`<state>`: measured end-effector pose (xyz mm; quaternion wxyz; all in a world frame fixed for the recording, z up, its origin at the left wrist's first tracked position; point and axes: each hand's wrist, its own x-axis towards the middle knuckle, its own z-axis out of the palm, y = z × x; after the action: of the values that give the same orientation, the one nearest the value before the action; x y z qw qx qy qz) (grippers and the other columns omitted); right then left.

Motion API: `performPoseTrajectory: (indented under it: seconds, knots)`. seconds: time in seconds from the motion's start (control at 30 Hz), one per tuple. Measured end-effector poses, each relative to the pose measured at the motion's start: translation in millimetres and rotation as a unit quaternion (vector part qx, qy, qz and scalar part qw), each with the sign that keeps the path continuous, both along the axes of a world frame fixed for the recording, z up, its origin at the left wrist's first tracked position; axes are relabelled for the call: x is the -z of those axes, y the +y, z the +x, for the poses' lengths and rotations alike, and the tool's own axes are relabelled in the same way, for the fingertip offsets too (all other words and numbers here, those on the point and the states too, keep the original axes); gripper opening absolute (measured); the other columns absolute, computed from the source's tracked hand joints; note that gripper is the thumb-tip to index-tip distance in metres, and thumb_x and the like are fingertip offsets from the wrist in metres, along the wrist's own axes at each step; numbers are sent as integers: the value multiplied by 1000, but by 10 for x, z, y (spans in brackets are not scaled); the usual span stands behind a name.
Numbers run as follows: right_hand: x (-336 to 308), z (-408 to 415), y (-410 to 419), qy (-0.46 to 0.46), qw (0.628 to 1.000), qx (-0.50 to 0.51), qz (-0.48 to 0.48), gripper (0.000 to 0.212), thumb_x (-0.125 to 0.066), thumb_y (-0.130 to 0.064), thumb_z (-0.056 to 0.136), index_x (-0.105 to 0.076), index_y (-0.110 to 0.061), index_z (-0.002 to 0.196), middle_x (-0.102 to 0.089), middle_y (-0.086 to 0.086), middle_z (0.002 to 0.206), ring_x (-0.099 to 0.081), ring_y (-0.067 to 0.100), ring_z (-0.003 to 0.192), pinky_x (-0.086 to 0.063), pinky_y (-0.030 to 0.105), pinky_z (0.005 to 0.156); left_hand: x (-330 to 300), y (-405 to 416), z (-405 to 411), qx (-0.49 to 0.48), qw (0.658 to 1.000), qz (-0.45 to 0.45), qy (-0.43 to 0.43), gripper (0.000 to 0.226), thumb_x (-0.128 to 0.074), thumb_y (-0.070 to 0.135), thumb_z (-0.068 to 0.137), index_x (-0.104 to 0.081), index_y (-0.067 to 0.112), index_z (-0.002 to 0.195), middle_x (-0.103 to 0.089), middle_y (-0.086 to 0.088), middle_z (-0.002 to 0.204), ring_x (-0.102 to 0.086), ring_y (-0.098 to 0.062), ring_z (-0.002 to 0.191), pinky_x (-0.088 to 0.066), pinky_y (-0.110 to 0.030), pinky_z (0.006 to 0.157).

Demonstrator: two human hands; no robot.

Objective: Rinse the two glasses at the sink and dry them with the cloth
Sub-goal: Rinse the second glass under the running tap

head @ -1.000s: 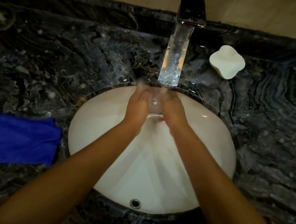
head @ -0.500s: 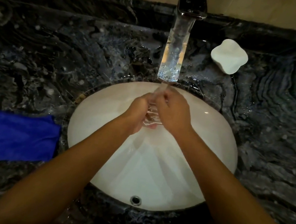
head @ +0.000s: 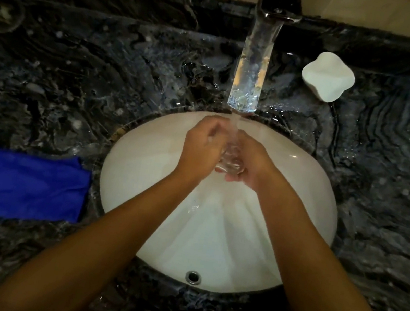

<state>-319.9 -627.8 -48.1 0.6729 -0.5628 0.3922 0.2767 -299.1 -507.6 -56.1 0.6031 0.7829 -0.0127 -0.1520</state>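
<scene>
Since half a second ago both hands sit slightly lower under the faucet (head: 250,63) and the glass (head: 230,159) is more exposed. Left hand (head: 200,146) curls round its left side, right hand (head: 253,163) cups it from the right and beneath; glass sits directly below the faucet's stream, over the sink (head: 142,172). Step: rinsing one glass; second glass not visible. Next: finish the rinse, then reach for the blue cloth (head: 16,184), left of the faucet beside the sink.

Dark marble counter (head: 75,86): blue cloth (head: 16,184) left, white dish (head: 327,78), perhaps soap holder.
</scene>
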Motion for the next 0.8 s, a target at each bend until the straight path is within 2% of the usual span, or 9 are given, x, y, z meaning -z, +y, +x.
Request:
performPoseTrajectory:
  seconds: [0.07,0.13,0.27,0.37,0.47,0.53,0.6,0.73,0.8]
  knots:
    - [-36,5,-64,2,997,17,78,38,-56,-58,94,-74,-24,96,-61,0,73,-56,13,51,-44,24,48,9,17,-12,78,992,35,-90,19,-65,32,91,-71,23,107,-65,7,107,-61,-8,97,-48,-18,85]
    - [-54,44,-71,8,995,24,101,40,-54,-59,97,-73,-26,86,-56,0,72,-49,12,51,-42,22,46,65,31,24,120,976,87,-158,33,-66,34,88,-69,15,115,-63,3,111,-58,-12,101,-46,-18,82]
    - [-172,109,-4,-29,999,21,38,43,-43,-41,106,-69,-23,77,-55,1,61,-48,15,50,-42,28,56,94,20,56,81,975,128,-164,34,-64,35,96,-62,12,120,-57,4,110,-56,-12,94,-41,-20,70]
    - [-201,149,66,-75,987,-55,-131,23,-46,-20,106,-67,-10,104,-67,14,78,-64,29,62,-56,41,60,67,-60,55,34,992,107,-51,35,-54,43,92,-59,21,119,-63,-1,113,-61,-14,92,-47,-24,71]
    - [26,38,120,-146,963,26,-227,16,-51,-20,101,-63,-13,109,-72,13,92,-72,37,71,-57,41,45,-22,-127,114,0,993,79,86,32,-50,42,89,-57,19,110,-64,-1,97,-62,-15,83,-48,-30,70]
    - [150,-63,169,-213,926,34,-309,23,-49,-31,100,-62,-13,106,-70,7,90,-71,30,79,-56,39,57,-47,-118,171,-13,968,8,249,34,-50,40,98,-60,17,120,-68,-1,97,-66,-16,79,-54,-31,69]
    - [209,-105,203,-285,882,1,-376,23,-49,-29,102,-63,-10,104,-68,5,94,-65,25,86,-49,35,69,-40,-63,204,-6,925,-57,375,38,-47,45,100,-68,17,116,-70,-6,98,-67,-17,76,-59,-35,70]
    - [211,-139,301,-387,777,-139,-477,20,-51,-9,98,-69,-3,102,-67,13,99,-59,29,94,-46,38,76,26,46,260,7,899,-92,428,32,-48,44,95,-71,22,91,-70,-3,88,-66,-17,80,-55,-31,67]
    - [200,-167,249,-409,759,-184,-472,23,-51,-14,99,-70,-6,108,-68,12,103,-59,27,96,-46,36,77,45,80,266,14,904,-98,416,33,-45,41,96,-70,23,86,-70,-3,85,-64,-18,81,-56,-33,71]
